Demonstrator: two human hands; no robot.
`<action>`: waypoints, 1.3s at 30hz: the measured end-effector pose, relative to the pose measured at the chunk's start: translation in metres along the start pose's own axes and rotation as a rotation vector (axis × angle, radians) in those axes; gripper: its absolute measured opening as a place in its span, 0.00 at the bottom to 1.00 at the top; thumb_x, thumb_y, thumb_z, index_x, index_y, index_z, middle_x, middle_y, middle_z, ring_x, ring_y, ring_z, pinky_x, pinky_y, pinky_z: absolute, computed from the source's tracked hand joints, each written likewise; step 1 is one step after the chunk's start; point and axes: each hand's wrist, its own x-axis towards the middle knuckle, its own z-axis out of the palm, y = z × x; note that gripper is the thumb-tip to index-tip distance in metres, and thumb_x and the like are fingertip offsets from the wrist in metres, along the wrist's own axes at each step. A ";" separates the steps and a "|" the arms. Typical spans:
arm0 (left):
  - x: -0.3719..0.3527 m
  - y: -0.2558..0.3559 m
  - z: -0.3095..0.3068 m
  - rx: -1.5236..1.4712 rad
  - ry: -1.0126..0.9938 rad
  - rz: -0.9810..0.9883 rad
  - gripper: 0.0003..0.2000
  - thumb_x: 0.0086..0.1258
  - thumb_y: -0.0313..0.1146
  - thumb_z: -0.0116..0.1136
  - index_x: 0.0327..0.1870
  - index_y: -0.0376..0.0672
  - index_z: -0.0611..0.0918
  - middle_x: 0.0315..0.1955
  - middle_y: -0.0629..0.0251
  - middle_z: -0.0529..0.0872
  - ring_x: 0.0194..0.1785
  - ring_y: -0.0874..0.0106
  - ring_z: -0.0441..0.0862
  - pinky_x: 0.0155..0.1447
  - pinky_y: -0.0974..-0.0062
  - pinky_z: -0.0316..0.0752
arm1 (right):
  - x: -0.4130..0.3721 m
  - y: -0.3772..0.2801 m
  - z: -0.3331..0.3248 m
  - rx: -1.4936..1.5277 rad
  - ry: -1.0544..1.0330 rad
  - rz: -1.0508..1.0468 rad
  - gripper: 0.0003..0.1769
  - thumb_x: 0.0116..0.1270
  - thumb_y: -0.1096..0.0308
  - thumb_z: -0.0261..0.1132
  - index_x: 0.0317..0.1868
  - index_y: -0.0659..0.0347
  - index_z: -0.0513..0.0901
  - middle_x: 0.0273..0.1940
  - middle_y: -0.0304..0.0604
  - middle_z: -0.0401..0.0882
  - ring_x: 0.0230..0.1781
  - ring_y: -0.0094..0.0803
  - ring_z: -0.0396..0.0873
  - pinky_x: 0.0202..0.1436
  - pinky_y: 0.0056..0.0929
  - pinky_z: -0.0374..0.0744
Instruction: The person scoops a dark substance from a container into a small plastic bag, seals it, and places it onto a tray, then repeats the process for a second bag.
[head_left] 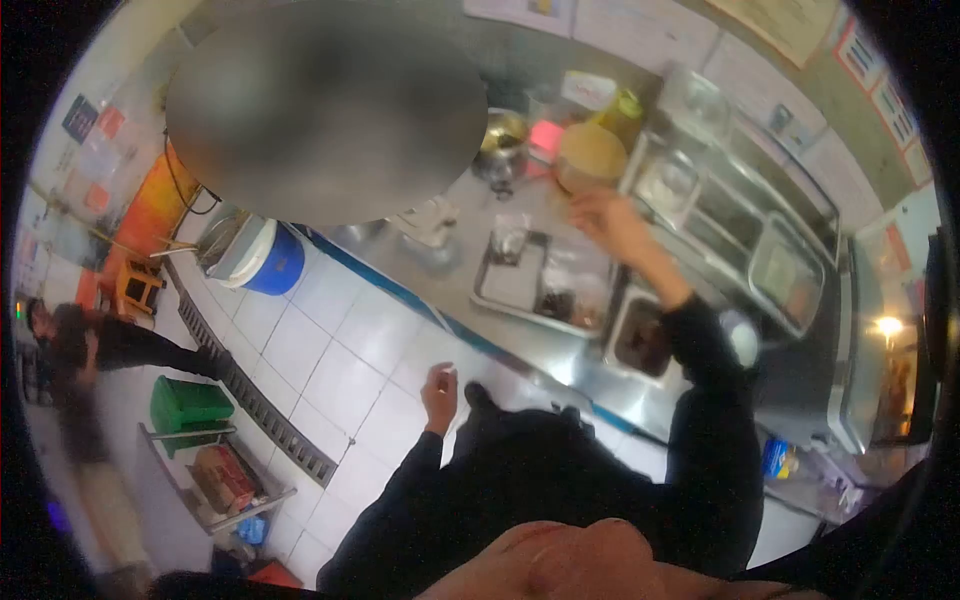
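My right hand (612, 228) is stretched over the steel counter, its blurred fingers drawn together just below a round yellowish container (590, 158); what they hold, if anything, cannot be made out. Down by my body, above the tiled floor, my left hand (440, 398) has curled fingers with a small pale thing at their tips. Between my hands a metal tray (515, 290) on the counter carries a clear bag and dark items. A steel pan with dark contents (640, 335) lies under my right forearm.
Metal bowls (503, 150) stand beside a pink object (546, 140). Lidded steel trays (725, 215) line the back right. A blue-and-white bucket (268, 258), a green bin (190, 408) and a small cart (222, 478) stand left. Another person (80, 400) is at the far left.
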 end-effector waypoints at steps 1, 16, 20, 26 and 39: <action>-0.015 0.005 0.001 0.007 0.045 0.004 0.05 0.69 0.29 0.57 0.43 0.43 0.81 0.21 0.69 0.80 0.23 0.80 0.77 0.30 0.81 0.72 | -0.023 -0.026 -0.035 0.024 0.119 -0.026 0.04 0.57 0.72 0.67 0.31 0.63 0.83 0.35 0.45 0.82 0.40 0.42 0.80 0.46 0.35 0.76; -0.084 0.179 0.182 -0.262 0.120 0.561 0.06 0.65 0.28 0.62 0.39 0.39 0.80 0.35 0.62 0.83 0.34 0.72 0.80 0.41 0.74 0.75 | -0.564 0.124 0.027 -0.469 0.080 1.083 0.15 0.56 0.56 0.67 0.30 0.61 0.83 0.33 0.53 0.81 0.39 0.49 0.79 0.42 0.45 0.78; -0.110 0.233 0.216 -0.340 0.079 0.615 0.06 0.66 0.31 0.62 0.39 0.40 0.82 0.32 0.65 0.84 0.29 0.78 0.79 0.36 0.80 0.74 | -0.575 0.141 0.029 -0.498 0.342 0.731 0.13 0.62 0.61 0.62 0.33 0.63 0.84 0.36 0.53 0.82 0.37 0.47 0.80 0.43 0.41 0.77; -0.122 0.257 0.257 -0.463 -0.387 0.383 0.11 0.69 0.39 0.59 0.46 0.44 0.79 0.35 0.70 0.79 0.39 0.80 0.77 0.42 0.78 0.72 | -0.494 0.127 -0.050 0.252 0.658 0.660 0.12 0.74 0.68 0.51 0.44 0.70 0.74 0.34 0.49 0.79 0.34 0.35 0.78 0.41 0.34 0.78; -0.114 0.288 0.266 -0.898 -0.657 -0.202 0.12 0.66 0.42 0.63 0.40 0.42 0.83 0.27 0.72 0.82 0.31 0.81 0.79 0.32 0.81 0.74 | -0.342 0.033 -0.058 0.990 0.527 0.616 0.13 0.73 0.60 0.56 0.40 0.64 0.74 0.37 0.39 0.74 0.37 0.28 0.71 0.39 0.23 0.69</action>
